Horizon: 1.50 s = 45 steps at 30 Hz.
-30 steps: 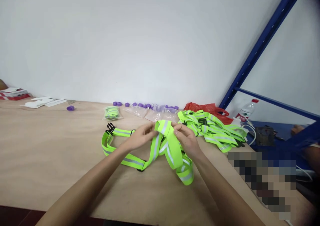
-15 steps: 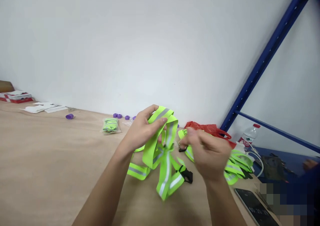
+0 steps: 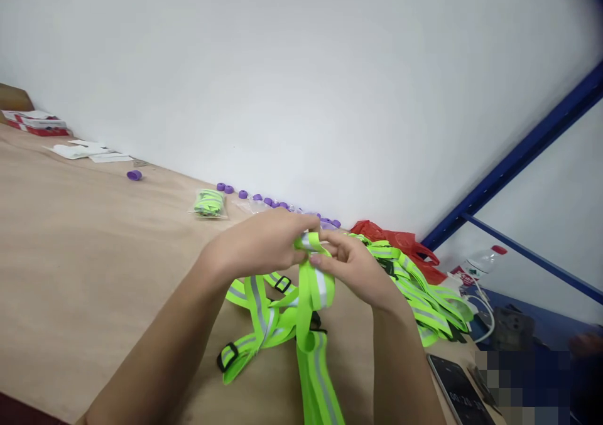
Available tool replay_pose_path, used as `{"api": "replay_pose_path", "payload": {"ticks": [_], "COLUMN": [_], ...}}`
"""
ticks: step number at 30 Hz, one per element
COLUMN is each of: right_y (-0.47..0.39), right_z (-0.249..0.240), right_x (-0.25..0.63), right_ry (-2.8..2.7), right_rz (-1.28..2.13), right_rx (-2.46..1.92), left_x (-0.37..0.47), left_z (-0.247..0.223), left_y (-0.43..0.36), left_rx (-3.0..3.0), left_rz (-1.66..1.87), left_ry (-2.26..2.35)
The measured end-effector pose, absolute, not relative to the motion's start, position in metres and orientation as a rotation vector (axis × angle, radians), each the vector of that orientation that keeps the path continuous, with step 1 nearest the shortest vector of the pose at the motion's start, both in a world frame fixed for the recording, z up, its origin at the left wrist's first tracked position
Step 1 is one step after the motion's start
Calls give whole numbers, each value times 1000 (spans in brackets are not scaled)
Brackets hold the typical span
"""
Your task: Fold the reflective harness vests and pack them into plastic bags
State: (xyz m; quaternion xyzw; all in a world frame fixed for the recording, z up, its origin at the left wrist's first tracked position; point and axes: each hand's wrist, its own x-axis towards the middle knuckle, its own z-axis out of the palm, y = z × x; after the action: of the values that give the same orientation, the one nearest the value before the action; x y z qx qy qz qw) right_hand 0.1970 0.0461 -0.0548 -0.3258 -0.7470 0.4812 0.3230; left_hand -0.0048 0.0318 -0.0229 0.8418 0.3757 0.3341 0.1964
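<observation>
- Reflective harness [image 3: 307, 293], neon green with a silver stripe: lower part lay on the desk [image 3: 155, 255], loop raised between both hands, one strap ran off the bottom edge of the view.
- Black slide buckle [image 3: 221, 361] sat on the harness at its left end; another black slider showed higher up, below the left hand.
- Phone [image 3: 459, 392], screen up with timer digits, lay on the desk near the right forearm; area beside it pixelated.
- Left hand [image 3: 264, 240]: back of hand up, fingers clamped on the top of the harness loop; fingertips partly hidden.
- Right hand [image 3: 355, 268]: thumb and index finger closed on the same loop, just beside the left fingers.
- Strap pile [image 3: 419, 293], same green and silver, lay tangled right of the right hand.
- White cable [image 3: 490, 324] curved beside the pile.
- Bagged strap [image 3: 210, 203], folded in clear plastic, lay beyond the left wrist.
- Red plastic bag [image 3: 393, 240] lay crumpled behind the pile; red-capped bottle [image 3: 485, 263] tilted in view, right of it.
- Purple caps [image 3: 242, 194] made a row along the wall [image 3: 282, 86], clear plastic by them.
- Purple cup [image 3: 134, 175], white papers [image 3: 78, 151], red-and-white box [image 3: 40, 123]: far left.
- Blue metal frame [image 3: 513, 161] slanted at right.
</observation>
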Motion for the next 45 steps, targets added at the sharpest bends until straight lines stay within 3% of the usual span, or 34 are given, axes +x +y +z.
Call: {"api": "replay_pose_path", "payload": {"ticks": [5,11,15,22,25,31,34,36,42,45], "right_y": [45,44,47,43,43,45,42,39,43,46], "right_z": [-54,-57,-61,-56,-52,-47,-44,-41,-43,-46], "right_x": [198,192,193,191,193,213,222,225,236,239], "right_ry": [-1915,-1602,-1559,-1676,-1618,-1618,-1698,-1746,-1597,-1574], "right_rz": [1133,644,305,39,210,1025,1138,989,-74,-371], "right_rx": [-1050,-1062,-1020,-827,-771,-754,-768,-843,-1203,-1280], "left_x": [-4,7,12,7,4,2,-3,-9,-29,-37], "left_z": [-17,-16,-19,-24,-23,-16,-16,-17,-17,-14], "left_y": [33,34,37,51,55,57,60,61,65,67], "left_rx": [2350,1830,1656,1502,1402,1273,1268,1288,1334,1175], "left_rz": [1302,1838,1636,1211,1282,1370,1370,1375,1457,1642], "left_ry": [1271,934,764,472,423,468,485,513,594,566]}}
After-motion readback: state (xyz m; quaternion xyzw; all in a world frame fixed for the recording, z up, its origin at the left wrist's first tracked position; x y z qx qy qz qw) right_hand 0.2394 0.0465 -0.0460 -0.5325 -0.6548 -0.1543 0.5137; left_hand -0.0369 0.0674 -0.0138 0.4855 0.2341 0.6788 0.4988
